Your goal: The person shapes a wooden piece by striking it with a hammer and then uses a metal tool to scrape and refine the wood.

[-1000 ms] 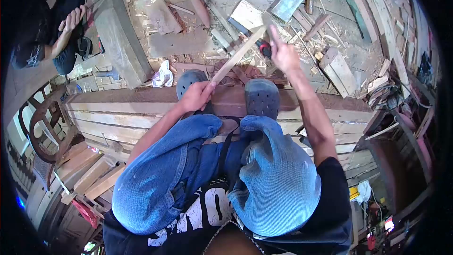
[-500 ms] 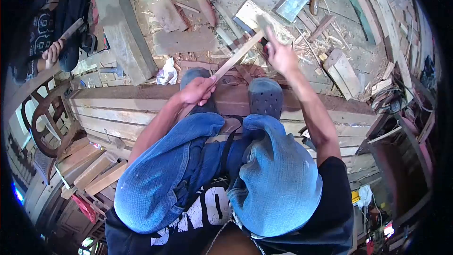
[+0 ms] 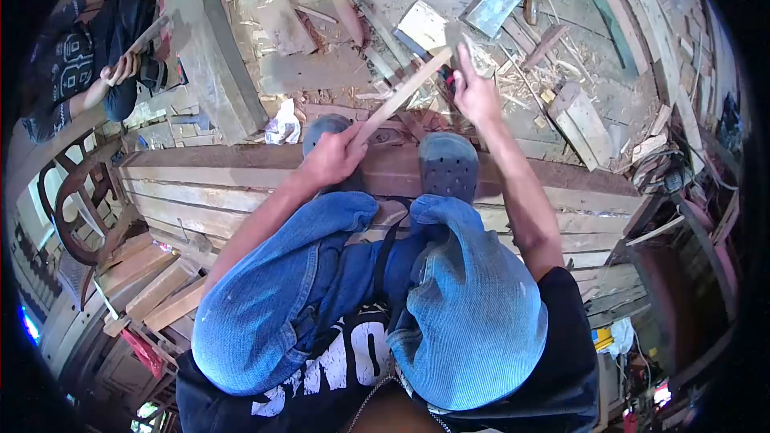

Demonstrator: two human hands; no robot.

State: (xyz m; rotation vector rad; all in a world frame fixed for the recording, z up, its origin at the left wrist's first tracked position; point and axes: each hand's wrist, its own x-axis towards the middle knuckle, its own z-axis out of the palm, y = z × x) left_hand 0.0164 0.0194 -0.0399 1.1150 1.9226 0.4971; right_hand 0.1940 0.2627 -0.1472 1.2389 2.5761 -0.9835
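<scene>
My left hand (image 3: 335, 154), above my left shoe, is closed around the near end of a pale wooden strip (image 3: 405, 95). The strip slants up to the right, its far end beside my right hand (image 3: 476, 98). That hand is closed on a blade-like tool (image 3: 456, 35) with a dark and red handle; the grey blade is blurred, and I cannot make out its exact kind. One finger lies stretched along the tool. Beyond the strip's tip, a pale wood block (image 3: 423, 24) rests on the floor among shavings.
A thick wooden beam (image 3: 210, 56) lies left of centre; beyond it another person's hand (image 3: 122, 69) holds a stick. A grey metal piece (image 3: 499, 2) and a cut block (image 3: 579, 124) lie on the right. Stacked boards (image 3: 192, 192) run under my feet (image 3: 449, 164). Crumpled white paper (image 3: 283, 123) lies nearby.
My left hand has turned and shifted its hold on the strip, with the back of the hand now up. My right hand has moved slightly left. The other person's stick has risen.
</scene>
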